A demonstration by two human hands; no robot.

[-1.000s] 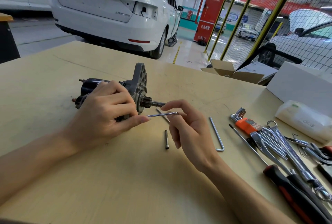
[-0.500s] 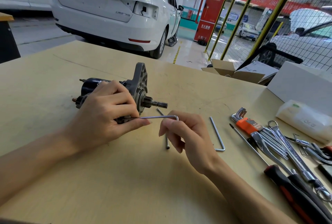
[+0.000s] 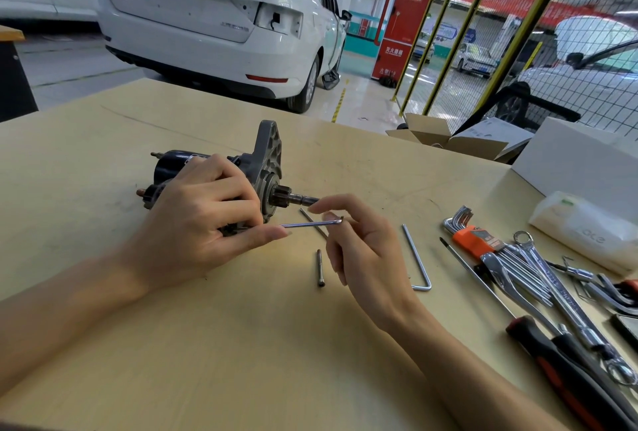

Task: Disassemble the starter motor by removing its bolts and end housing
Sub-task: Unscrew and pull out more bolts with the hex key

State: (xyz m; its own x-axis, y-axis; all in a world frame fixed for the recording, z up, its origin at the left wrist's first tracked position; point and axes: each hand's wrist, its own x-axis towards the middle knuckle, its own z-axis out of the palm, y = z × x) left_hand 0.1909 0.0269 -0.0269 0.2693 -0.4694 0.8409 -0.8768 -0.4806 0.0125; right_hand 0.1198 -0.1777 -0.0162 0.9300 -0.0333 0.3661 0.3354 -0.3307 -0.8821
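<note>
Tan wooden table (image 3: 103, 161): starter motor (image 3: 214, 171) at 10 o'clock, loose bolt (image 3: 320, 268) center, hex key (image 3: 416, 258) beside, wrenches (image 3: 538, 278) at 3 o'clock.

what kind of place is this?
Most likely a car repair workshop: a white car parked just behind the table, wrenches laid out, a starter motor being worked on.

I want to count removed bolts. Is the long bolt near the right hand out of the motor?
Out. The long bolt lies loose on the table, apart from the starter motor.
</note>
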